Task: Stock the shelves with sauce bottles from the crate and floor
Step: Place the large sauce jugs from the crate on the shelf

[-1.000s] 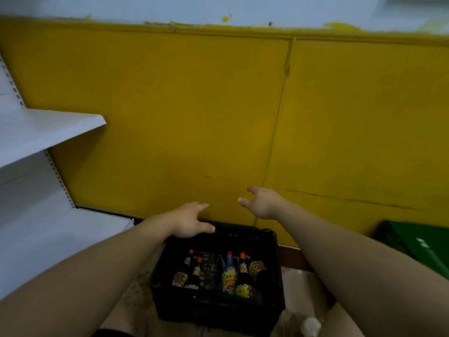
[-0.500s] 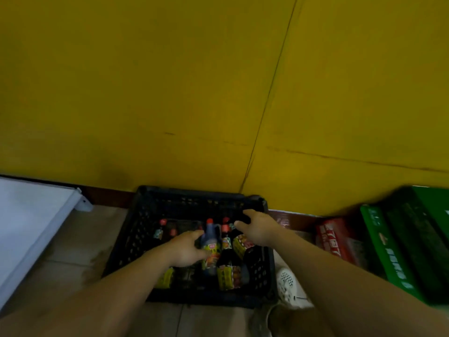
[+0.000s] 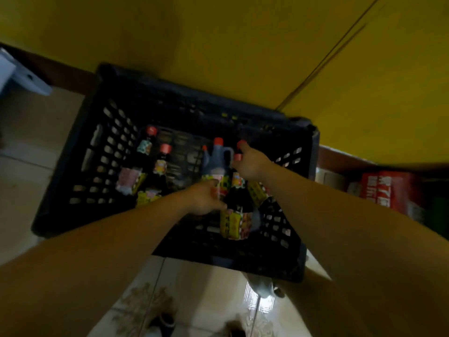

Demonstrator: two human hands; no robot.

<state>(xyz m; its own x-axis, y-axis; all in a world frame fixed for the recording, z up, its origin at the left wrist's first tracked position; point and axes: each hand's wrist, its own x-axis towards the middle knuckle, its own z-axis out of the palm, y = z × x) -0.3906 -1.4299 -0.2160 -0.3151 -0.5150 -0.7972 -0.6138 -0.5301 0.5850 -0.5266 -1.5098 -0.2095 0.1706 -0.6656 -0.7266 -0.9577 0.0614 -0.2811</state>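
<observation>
A black plastic crate (image 3: pixel 80 190) stands on the tiled floor against the yellow wall. Several dark sauce bottles with red caps and bright labels stand inside it. My left hand (image 3: pixel 206 198) grips the labelled body of a handled jug bottle (image 3: pixel 217 161) in the crate's middle. Just to its right, my right hand (image 3: pixel 251 164) curls round the neck of a slim red-capped bottle (image 3: pixel 234 210), with the index finger reaching toward another red cap (image 3: pixel 241 143). Two more bottles (image 3: pixel 145 147) stand apart at the crate's left.
The corner of the white shelf unit (image 3: pixel 24 79) sits at the far left on the floor. Red cartons (image 3: pixel 388 190) and something green lie right of the crate. A pale bag (image 3: pixel 262 285) rests by the crate's near corner. My shoes show at the bottom edge.
My view has dropped from the wall and shelf down onto the crate. Both hands went from above the crate's rim down in among the bottles and closed on two of them.
</observation>
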